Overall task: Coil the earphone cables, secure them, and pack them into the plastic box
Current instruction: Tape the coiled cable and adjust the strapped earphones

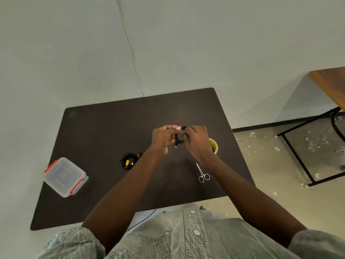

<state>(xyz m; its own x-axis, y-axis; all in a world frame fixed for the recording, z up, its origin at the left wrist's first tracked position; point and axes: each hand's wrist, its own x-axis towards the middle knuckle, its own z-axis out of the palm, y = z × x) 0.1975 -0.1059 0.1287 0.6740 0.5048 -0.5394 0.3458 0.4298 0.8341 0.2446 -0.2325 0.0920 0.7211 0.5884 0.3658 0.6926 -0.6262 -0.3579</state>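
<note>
Head view, from left to right across the dark table (pixel 97 128): a clear plastic box (pixel 65 177) with red clips sits near the left edge, its lid on, well apart from everything else. Further right lies a coiled black earphone cable (pixel 128 160) with a yellow band round it, flat on the table and touched by neither hand.

Above the middle of the table both hands meet around a second black cable coil (pixel 180 137), held up off the surface. The left hand (pixel 164 138) has its fingers curled and pinches the left side of the coil, thumb and forefinger stretched toward its top. The right hand (pixel 196 141) is curled over the coil's right side and pinches it there; what its fingertips do underneath is hidden. A short end of the cable hangs down from the bottom of the coil.

Just right of the right hand, partly hidden behind it, stands a small round yellow-green roll (pixel 214 145), seemingly tape. Nearer the person, below the right wrist, a pair of small silver scissors (pixel 202 173) lies closed on the table, handles toward the person.
</note>
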